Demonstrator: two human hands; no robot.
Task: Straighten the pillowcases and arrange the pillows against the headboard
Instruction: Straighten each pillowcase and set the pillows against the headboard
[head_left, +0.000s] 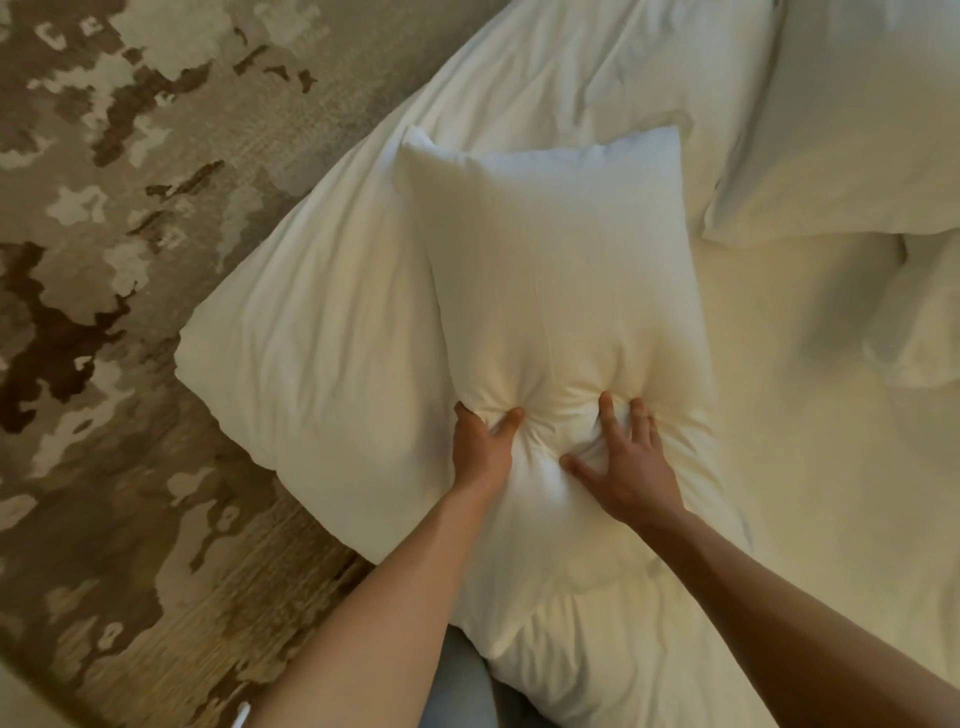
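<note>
- No brand, label or writing can be read on any of the bedding.
- A white pillow (550, 270) stands on the white duvet (322, 332) near the bed's left edge, its far corners pointing away from the person and its near end bunched up.
- A second white pillow (852, 145) lies at the upper right, well apart from the held one, with a further rounded pillow (919, 317) just below it.
- Left of the bed runs a carpet (104, 249) mottled in brown and beige; a patch of light blue fabric (457, 680) shows between the forearms at the bottom.
- The left hand (480, 447) has its fingers curled into the pillow's near end, gripping a gathered fold.
- The right hand (623, 462) has its fingers spread and dug into the same end, with fabric puckered between them and the thumb pressed in beside it.
- Both bare forearms reach in from the bottom edge, covering part of the duvet.
</note>
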